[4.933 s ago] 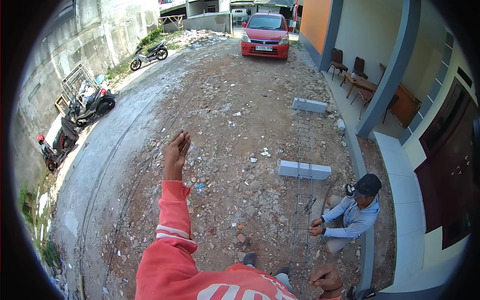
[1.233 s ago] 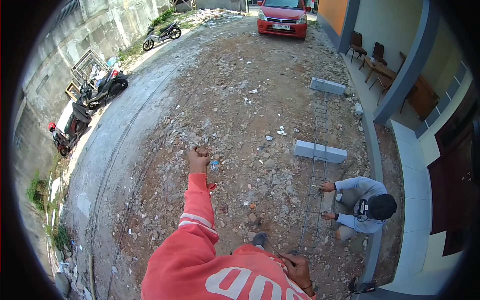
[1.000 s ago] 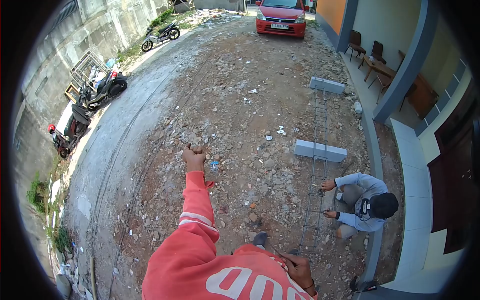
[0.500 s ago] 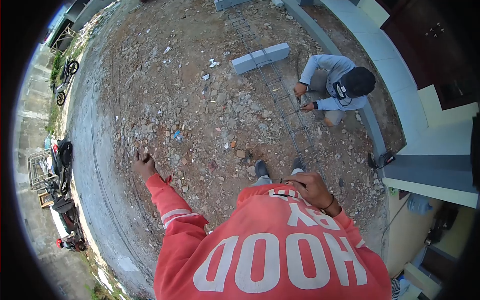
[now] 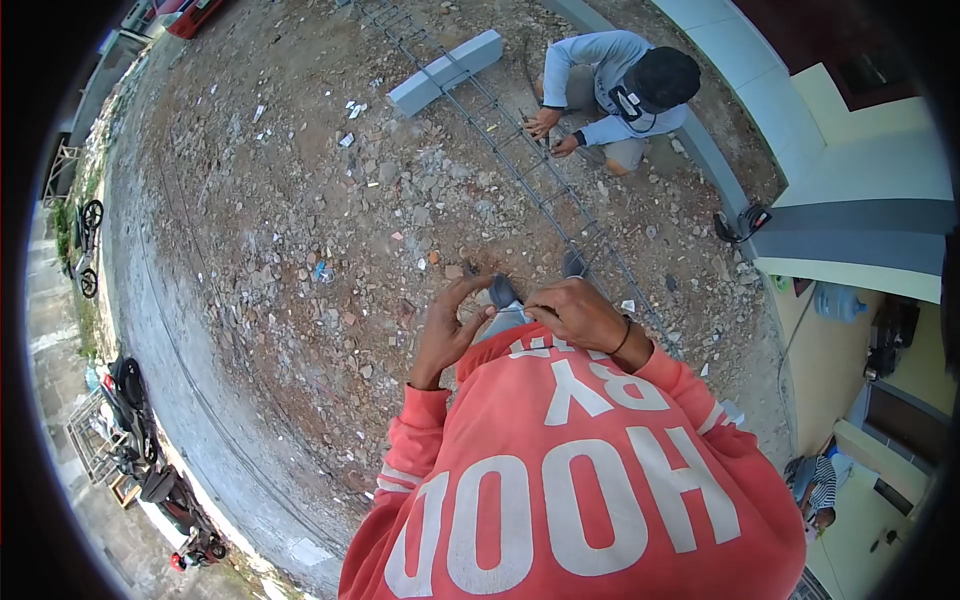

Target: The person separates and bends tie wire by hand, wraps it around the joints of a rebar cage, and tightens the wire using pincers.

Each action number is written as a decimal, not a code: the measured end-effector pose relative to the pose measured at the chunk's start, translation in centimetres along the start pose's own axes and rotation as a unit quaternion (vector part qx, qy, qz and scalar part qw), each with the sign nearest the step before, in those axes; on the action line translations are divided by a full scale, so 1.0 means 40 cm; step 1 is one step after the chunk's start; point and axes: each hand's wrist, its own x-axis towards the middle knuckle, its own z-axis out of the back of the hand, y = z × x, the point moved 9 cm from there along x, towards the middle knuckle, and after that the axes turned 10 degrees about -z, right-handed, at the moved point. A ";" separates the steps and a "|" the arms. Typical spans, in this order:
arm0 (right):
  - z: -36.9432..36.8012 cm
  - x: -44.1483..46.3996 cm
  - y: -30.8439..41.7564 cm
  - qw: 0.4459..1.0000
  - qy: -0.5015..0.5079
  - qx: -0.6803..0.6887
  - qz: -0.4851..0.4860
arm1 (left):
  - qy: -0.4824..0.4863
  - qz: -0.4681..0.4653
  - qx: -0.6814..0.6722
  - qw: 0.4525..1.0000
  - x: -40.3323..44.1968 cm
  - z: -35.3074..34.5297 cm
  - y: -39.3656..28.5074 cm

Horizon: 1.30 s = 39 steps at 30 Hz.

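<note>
My left hand (image 5: 452,328) is in front of my red hooded top (image 5: 570,450), thumb and forefinger apart in a curve. Close to its right, my right hand (image 5: 580,318) has its fingers pinched together. A thin wire-like strand (image 5: 514,309) sticks out from the right fingertips towards the left hand; its exact kind is too small to tell. Beyond my shoes (image 5: 503,292) lies a long ladder-like rebar frame (image 5: 515,180), propped across a pale grey block (image 5: 446,73). Neither hand touches the frame.
A co-worker in a grey top (image 5: 610,95) crouches at the frame's right side, both hands near its bars. Rubble (image 5: 380,200) covers the ground. A tiled porch (image 5: 735,45) runs along the right; motorbikes (image 5: 130,405) stand at far left. Another person (image 5: 820,485) is at lower right.
My left hand has come in from far out on the left to beside my right hand. The view has shifted, so the frame and co-worker appear higher and further left.
</note>
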 end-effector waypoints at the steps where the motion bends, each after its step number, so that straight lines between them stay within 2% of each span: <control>1: 0.008 0.004 0.001 1.000 -0.013 0.014 0.005 | 0.043 0.007 -0.066 0.997 0.009 -0.057 -0.006; 5: 0.062 -0.008 -0.045 0.999 -0.025 0.010 -0.048 | 0.058 0.048 -0.067 0.995 0.019 -0.118 0.004; 8: 0.093 -0.033 -0.104 0.995 -0.020 -0.052 -0.087 | 0.036 0.070 -0.032 0.996 0.023 -0.107 0.032; 11: 0.110 -0.049 -0.113 0.994 -0.011 -0.013 -0.112 | 0.035 0.038 -0.030 0.998 0.028 -0.086 0.028; 13: 0.103 -0.057 -0.115 0.988 -0.011 0.101 -0.114 | 0.068 0.052 -0.002 0.996 0.028 -0.090 0.030; 16: 0.093 -0.056 -0.135 0.980 0.012 0.111 -0.167 | 0.106 0.071 -0.005 0.992 0.030 -0.102 0.020; 20: 0.090 -0.054 -0.177 0.977 -0.019 0.164 -0.135 | 0.129 0.068 0.000 0.989 0.021 -0.141 0.013; 22: 0.089 -0.050 -0.179 0.986 0.019 0.115 -0.120 | 0.136 0.178 -0.043 0.974 0.011 -0.170 0.012; 23: 0.091 -0.052 -0.187 0.985 0.018 0.116 -0.123 | 0.140 0.179 -0.044 0.973 0.013 -0.196 0.006; 25: 0.087 -0.052 -0.177 0.989 0.033 0.125 -0.073 | 0.062 0.103 -0.118 0.986 0.040 -0.229 -0.028; 27: 0.095 -0.064 -0.203 0.988 0.030 0.126 -0.087 | 0.053 0.140 -0.151 0.977 0.034 -0.281 0.015; 29: 0.097 -0.073 -0.266 0.984 0.035 0.126 -0.123 | 0.043 0.176 -0.182 0.966 0.035 -0.326 0.053; 30: 0.100 -0.082 -0.296 0.983 0.037 0.128 -0.124 | 0.043 0.188 -0.145 0.970 0.039 -0.336 0.069; 32: 0.141 -0.109 -0.382 0.982 -0.033 0.128 -0.134 | 0.040 0.205 -0.108 0.972 0.038 -0.368 0.113; 33: 0.142 -0.122 -0.431 0.982 -0.026 0.128 -0.133 | 0.017 0.221 -0.081 0.972 0.026 -0.379 0.152; 35: 0.129 -0.168 -0.627 0.944 -0.011 0.132 -0.302 | -0.014 0.243 -0.053 0.969 0.004 -0.405 0.217; 36: 0.120 -0.181 -0.697 0.944 -0.001 0.132 -0.301 | -0.027 0.270 -0.019 0.962 -0.014 -0.412 0.252; 37: 0.109 -0.210 -0.802 0.915 -0.019 0.170 -0.365 | -0.039 0.297 0.015 0.954 -0.035 -0.424 0.290; 38: 0.093 -0.242 -0.906 0.879 -0.035 0.206 -0.429 | -0.074 0.351 -0.038 0.933 -0.078 -0.455 0.345; 39: 0.068 -0.253 -0.997 0.878 -0.026 0.207 -0.430 | -0.078 0.359 -0.037 0.929 -0.106 -0.487 0.381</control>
